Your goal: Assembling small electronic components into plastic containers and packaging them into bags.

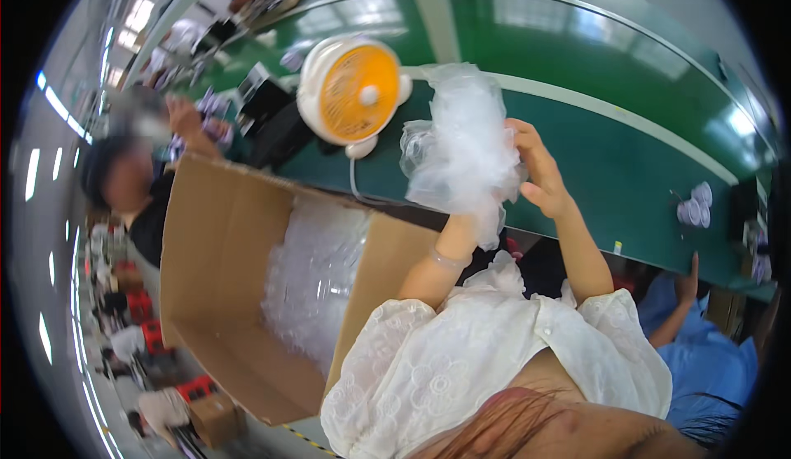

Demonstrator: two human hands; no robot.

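A crumpled bundle of thin clear plastic bags (465, 125) is in front of me, over the near edge of the green table. My left hand (464, 230) reaches up into it and appears to hold it; plastic covers the fingers, and a tail of it hangs beside my wrist. At the bundle's right side is my right hand (540, 170), fingers slightly bent and touching the plastic, thumb spread apart. To my left, an open cardboard box (227, 245) contains more clear plastic bags (317, 269).
An orange and white fan (358, 88) stands on the green table (593, 175), behind the box. Small purple-white parts (695, 205) lie at the right. One co-worker (132, 179) is at the left; another person's blue garment (700, 360) shows at the right.
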